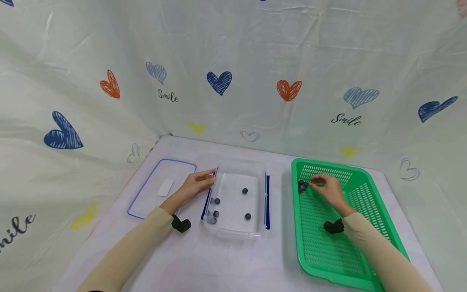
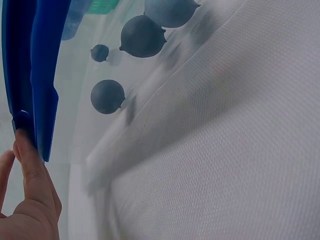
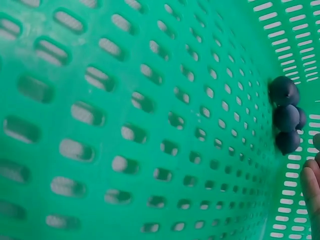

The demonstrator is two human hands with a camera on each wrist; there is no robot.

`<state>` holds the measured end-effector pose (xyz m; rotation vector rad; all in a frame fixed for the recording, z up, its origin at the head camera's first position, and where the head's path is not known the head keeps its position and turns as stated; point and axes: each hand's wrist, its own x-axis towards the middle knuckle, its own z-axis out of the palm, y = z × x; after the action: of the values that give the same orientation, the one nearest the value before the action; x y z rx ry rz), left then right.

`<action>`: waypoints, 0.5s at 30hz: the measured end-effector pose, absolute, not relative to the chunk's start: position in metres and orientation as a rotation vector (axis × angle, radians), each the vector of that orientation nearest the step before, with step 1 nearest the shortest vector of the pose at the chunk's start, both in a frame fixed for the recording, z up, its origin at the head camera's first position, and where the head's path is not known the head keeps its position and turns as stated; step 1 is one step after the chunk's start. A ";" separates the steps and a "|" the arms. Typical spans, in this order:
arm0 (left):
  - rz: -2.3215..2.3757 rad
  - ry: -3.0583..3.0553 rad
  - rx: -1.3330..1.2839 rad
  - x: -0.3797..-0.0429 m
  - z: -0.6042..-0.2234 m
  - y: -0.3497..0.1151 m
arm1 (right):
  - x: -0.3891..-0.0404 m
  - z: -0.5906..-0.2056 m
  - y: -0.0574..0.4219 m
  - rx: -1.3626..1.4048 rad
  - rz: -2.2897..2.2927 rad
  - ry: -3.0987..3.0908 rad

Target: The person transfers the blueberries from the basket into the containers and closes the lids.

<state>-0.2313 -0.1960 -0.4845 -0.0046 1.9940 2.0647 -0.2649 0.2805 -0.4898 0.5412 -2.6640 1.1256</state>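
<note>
Several blueberries (image 1: 248, 216) lie in a clear plastic box (image 1: 237, 234) with blue side clips. My left hand (image 1: 194, 186) rests its extended fingers at the box's left rim; in the left wrist view the fingertips touch the blue clip (image 2: 44, 85). Inside the green basket (image 1: 298, 227), my right hand (image 1: 330, 192) is by the far left corner, beside a small cluster of blueberries (image 1: 302, 186). That cluster (image 3: 287, 117) lies against the basket wall in the right wrist view. A single blueberry (image 3: 316, 141) shows at my right fingertips, partly cut off; they appear to pinch it.
A clear lid with a blue rim (image 1: 146, 184) lies left of the box, with a small white rectangle (image 1: 166, 187) on it. The white-covered table (image 1: 219, 263) meets a heart-printed curtain (image 1: 251, 109) behind and at the left. The basket's raised walls surround my right hand.
</note>
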 end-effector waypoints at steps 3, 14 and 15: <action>2.073 1.987 -0.010 -0.232 -0.483 -0.196 | -0.268 -0.494 0.280 0.537 1.115 -2.664; 2.071 1.999 -0.032 -0.233 -0.485 -0.194 | -0.267 -0.499 0.277 0.537 1.069 -2.668; 2.076 1.995 -0.040 -0.233 -0.485 -0.194 | -0.267 -0.499 0.276 0.535 1.071 -2.672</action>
<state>-0.2329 -0.1943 -0.4849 -0.0401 1.9953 2.0760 -0.2670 0.2760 -0.4990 0.5348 -2.6724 1.0708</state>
